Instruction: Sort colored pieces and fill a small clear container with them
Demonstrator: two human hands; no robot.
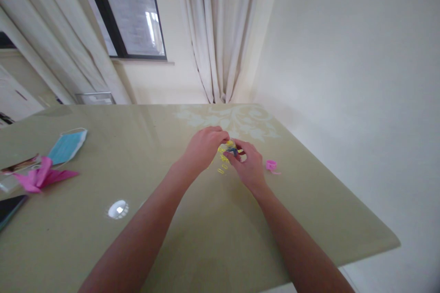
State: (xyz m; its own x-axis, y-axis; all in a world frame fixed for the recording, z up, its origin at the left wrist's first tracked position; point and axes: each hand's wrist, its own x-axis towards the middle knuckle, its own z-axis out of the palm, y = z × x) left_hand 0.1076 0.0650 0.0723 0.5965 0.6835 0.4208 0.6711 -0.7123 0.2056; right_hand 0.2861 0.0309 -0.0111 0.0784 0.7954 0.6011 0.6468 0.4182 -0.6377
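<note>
My right hand [250, 162] is closed round a small clear container with a blue patch [232, 150], held just above the table; yellow shows inside it. My left hand [207, 143] reaches over from the left, its fingers pinched together at the container's top. Whatever those fingertips hold is hidden. Under and beside the container lies a cluster of small yellow loops [224, 157], too small to name surely. A single yellow loop [220, 171] rests nearer to me, apart from the cluster. To the right of my right hand sits a small pink round piece with a thin tail [271, 165].
On the left of the glossy table [213, 238] lie a pink folded-paper figure [43, 176], a blue face mask [67, 147] and a dark flat device [12, 208]. A white wall [350, 78] runs along the right; curtains [220, 32] hang behind.
</note>
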